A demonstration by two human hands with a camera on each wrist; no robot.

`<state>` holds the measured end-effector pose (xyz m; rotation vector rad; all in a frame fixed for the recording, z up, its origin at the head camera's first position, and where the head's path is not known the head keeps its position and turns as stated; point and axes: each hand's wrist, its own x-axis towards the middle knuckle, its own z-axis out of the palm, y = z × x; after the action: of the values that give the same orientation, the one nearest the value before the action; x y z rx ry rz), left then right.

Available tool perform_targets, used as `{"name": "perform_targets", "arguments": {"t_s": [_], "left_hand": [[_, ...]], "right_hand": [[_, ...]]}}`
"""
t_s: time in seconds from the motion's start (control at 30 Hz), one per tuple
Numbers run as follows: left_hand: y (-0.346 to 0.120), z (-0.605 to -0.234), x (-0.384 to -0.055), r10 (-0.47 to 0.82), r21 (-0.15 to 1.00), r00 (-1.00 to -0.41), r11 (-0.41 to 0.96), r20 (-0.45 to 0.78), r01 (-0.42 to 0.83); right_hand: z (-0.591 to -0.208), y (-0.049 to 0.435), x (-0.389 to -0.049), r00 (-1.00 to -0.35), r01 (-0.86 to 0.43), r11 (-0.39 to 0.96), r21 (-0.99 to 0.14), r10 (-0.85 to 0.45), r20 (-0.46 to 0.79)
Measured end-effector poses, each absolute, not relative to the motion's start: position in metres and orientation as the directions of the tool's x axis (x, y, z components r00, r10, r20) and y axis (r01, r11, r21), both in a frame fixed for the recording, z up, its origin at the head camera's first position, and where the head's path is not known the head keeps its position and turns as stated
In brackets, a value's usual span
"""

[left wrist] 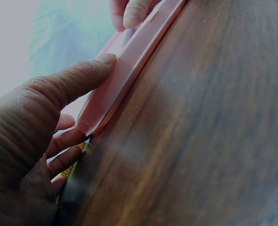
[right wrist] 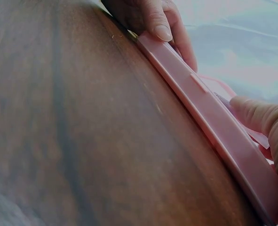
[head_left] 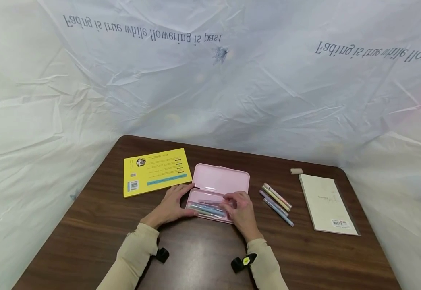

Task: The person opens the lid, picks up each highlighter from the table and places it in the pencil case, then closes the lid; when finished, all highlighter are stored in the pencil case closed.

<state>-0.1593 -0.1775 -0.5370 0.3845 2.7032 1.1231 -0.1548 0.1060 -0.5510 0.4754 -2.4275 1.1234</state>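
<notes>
Pink pencil case (head_left: 220, 183), hard plastic, lies open near the middle of a dark wood-grain tabletop (head_left: 87, 225), lid laid back flat toward the far edge, tray toward the person. Tray holds several pens (head_left: 206, 209) lying lengthwise, in pale blue, green and purple tones; exact count cannot be told. Left hand (head_left: 172, 205) rests at the left end of the tray, thumb pressed along its near wall and the other fingers curled round the corner, so the hand holds the case; the left wrist view shows the thumb tip (left wrist: 103, 61) flat on the pink rim. Right hand (head_left: 240, 207) lies over the right part of the tray, fingers bent down among the pens; whether it pinches one cannot be told. In the right wrist view a fingertip (right wrist: 251, 113) of this hand sits just above the tray wall. Both forearms wear cream sleeves with a black strap at each wrist. To the left of the case, just beside the lid, lies a yellow book (head_left: 157, 171), back cover up, barcode at its near left corner. To the right of the case lie loose pens (head_left: 276, 200), about four, side by side at a slant. Farther right lies a cream notebook (head_left: 326, 203) with a barcode sticker, and near its far corner a small beige eraser (head_left: 296, 171). White plastic sheeting (head_left: 210, 80) with printed lettering hangs behind the tabletop.
</notes>
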Motion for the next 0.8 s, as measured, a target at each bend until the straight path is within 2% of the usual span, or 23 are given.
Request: {"name": "perform_targets", "arguments": {"t_s": [0.37,0.8], "left_hand": [[-0.1771,-0.5358,-0.1588,0.304,0.716,-0.95,0.68,-0.078,0.158],[-0.1773,-0.5354,-0.1586,0.307,0.714,-0.949,0.68,-0.072,0.166]], "right_hand": [[-0.5501,0.1053,-0.1534,-0.892,-0.412,0.639,-0.649,-0.139,0.43],[-0.5487,0.1056,-0.1524,-0.882,-0.433,0.64,-0.635,-0.154,0.446]]}}
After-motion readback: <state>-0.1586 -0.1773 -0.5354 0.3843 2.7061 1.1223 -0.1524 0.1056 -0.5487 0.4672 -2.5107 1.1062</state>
